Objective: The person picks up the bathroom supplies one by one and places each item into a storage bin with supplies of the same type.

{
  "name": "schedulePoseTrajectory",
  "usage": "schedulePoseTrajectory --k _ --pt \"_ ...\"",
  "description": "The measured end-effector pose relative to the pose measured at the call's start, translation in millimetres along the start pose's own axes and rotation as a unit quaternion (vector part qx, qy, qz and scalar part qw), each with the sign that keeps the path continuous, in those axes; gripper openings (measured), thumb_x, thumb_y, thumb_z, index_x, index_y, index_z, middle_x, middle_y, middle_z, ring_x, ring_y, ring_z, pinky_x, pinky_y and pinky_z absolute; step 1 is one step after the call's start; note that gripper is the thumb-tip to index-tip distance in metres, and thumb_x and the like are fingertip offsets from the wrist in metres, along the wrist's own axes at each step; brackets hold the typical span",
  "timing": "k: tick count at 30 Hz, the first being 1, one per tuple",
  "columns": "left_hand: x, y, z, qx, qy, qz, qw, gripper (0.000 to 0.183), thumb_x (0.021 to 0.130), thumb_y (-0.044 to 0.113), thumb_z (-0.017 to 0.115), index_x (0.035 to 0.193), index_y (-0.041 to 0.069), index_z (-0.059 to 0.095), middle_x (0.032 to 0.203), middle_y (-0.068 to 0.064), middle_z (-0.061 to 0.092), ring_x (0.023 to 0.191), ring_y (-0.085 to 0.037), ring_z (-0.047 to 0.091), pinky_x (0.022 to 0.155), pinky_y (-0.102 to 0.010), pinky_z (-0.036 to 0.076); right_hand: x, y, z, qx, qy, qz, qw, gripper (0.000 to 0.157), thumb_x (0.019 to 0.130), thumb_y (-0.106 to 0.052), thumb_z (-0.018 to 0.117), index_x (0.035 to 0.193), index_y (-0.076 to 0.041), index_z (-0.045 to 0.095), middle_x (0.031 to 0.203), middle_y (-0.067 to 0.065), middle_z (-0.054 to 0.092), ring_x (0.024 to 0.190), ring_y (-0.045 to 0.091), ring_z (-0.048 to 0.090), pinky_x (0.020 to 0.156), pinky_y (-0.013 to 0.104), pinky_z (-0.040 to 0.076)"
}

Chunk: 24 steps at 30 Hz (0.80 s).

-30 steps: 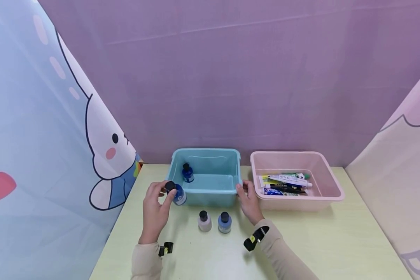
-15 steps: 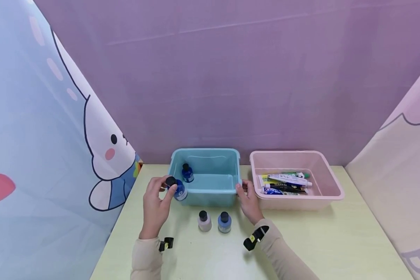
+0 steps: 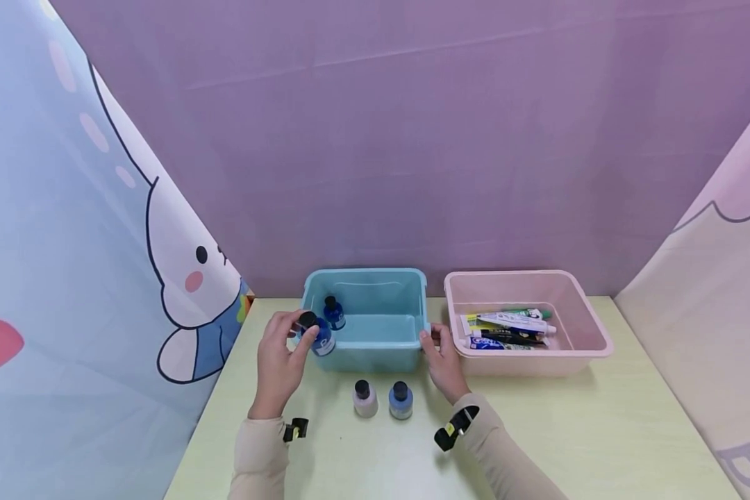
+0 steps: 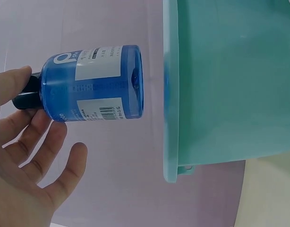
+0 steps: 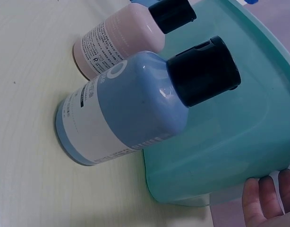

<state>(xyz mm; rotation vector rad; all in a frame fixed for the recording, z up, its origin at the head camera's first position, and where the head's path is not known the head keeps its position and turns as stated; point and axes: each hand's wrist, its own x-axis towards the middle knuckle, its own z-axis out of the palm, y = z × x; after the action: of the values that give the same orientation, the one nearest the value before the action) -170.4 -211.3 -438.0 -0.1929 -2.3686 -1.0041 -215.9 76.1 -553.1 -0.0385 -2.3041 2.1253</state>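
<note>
The left hand (image 3: 279, 361), fingers pinching the black cap (image 3: 308, 319), had just raised the blue bottle (image 3: 323, 341) by the teal bin (image 3: 375, 357), apparently enough to clear its rim, while the right hand (image 3: 444, 364) gripped its side.

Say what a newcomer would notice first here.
Probably the dark blue bottle pinched by its cap in the left hand, by the left front of the teal bin. Next, the pink bin at right with toothpaste tubes, and the pale pink bottle and light blue bottle standing before the teal bin.
</note>
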Motion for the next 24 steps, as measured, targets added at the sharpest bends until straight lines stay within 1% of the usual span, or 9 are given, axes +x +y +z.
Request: schedulePoseTrajectory --k 4,8,10,11,16,19,24 --pt "5.0 -0.9 2.8 -0.009 -0.004 0.01 0.9999 0.036 0.091 0.033 0.065 0.12 0.012 0.063 0.108 -0.004 0.059 0.094 -0.016 0.055 0.08 -0.039 0.051 -0.7 0.8 0.2 -0.001 0.001 -0.001 1.0 0.051 0.097 -0.052 0.047 0.13 -0.013 0.044 0.123 0.008 0.049 0.109 0.022 0.048 0.093 0.04 0.049" --pt "10.5 -2.3 6.3 -0.028 -0.008 0.006 0.9996 0.035 0.091 0.033 0.065 0.12 0.012 0.063 0.108 -0.004 0.059 0.092 -0.016 0.055 0.078 -0.031 0.05 -1.2 0.6 0.1 -0.004 0.003 -0.004 1.0 0.052 0.095 -0.055 0.047 0.129 -0.015 0.044 0.122 0.008 0.049 0.109 0.023 0.048 0.091 0.037 0.049" --pt "12.7 -3.4 8.3 -0.036 -0.013 0.001 0.9993 0.035 0.092 0.033 0.065 0.12 0.013 0.063 0.108 -0.003 0.059 0.092 -0.016 0.055 0.078 -0.03 0.05 -1.6 0.4 -0.1 -0.004 0.005 -0.003 1.0 0.052 0.095 -0.055 0.047 0.129 -0.015 0.044 0.122 0.007 0.05 0.108 0.023 0.048 0.09 0.037 0.049" --pt "13.7 -3.9 9.1 -0.04 -0.015 -0.003 0.9991 0.036 0.092 0.034 0.065 0.12 0.013 0.063 0.108 -0.003 0.059 0.092 -0.016 0.055 0.079 -0.031 0.05 -1.7 0.2 0.0 -0.004 0.006 -0.002 1.0 0.052 0.095 -0.055 0.047 0.129 -0.015 0.044 0.122 0.007 0.05 0.108 0.023 0.049 0.091 0.037 0.049" --pt "17.9 -5.8 12.9 -0.048 -0.026 -0.02 0.9983 0.038 0.091 0.037 0.064 0.12 0.012 0.063 0.109 -0.004 0.059 0.093 -0.018 0.055 0.081 -0.045 0.051 -2.8 -0.3 0.4 -0.003 0.005 -0.001 1.0 0.052 0.097 -0.052 0.046 0.131 -0.012 0.044 0.124 0.009 0.049 0.109 0.023 0.048 0.095 0.045 0.049" --pt "21.3 -6.2 14.8 -0.041 -0.033 -0.031 0.9981 0.04 0.091 0.041 0.063 0.119 0.013 0.063 0.108 -0.003 0.059 0.093 -0.02 0.056 0.08 -0.046 0.051 -3.2 -0.5 0.3 0.001 0.003 0.0 1.0 0.053 0.097 -0.052 0.046 0.131 -0.012 0.043 0.123 0.008 0.049 0.109 0.024 0.048 0.097 0.049 0.048" --pt "28.7 -5.7 16.8 -0.026 -0.048 -0.035 0.9979 0.041 0.091 0.044 0.062 0.12 0.015 0.062 0.106 -0.002 0.057 0.094 -0.023 0.057 0.078 -0.045 0.052 -2.8 0.1 0.2 0.003 -0.001 0.0 1.0 0.054 0.096 -0.053 0.047 0.131 -0.012 0.043 0.123 0.008 0.049 0.109 0.024 0.048 0.097 0.048 0.047"
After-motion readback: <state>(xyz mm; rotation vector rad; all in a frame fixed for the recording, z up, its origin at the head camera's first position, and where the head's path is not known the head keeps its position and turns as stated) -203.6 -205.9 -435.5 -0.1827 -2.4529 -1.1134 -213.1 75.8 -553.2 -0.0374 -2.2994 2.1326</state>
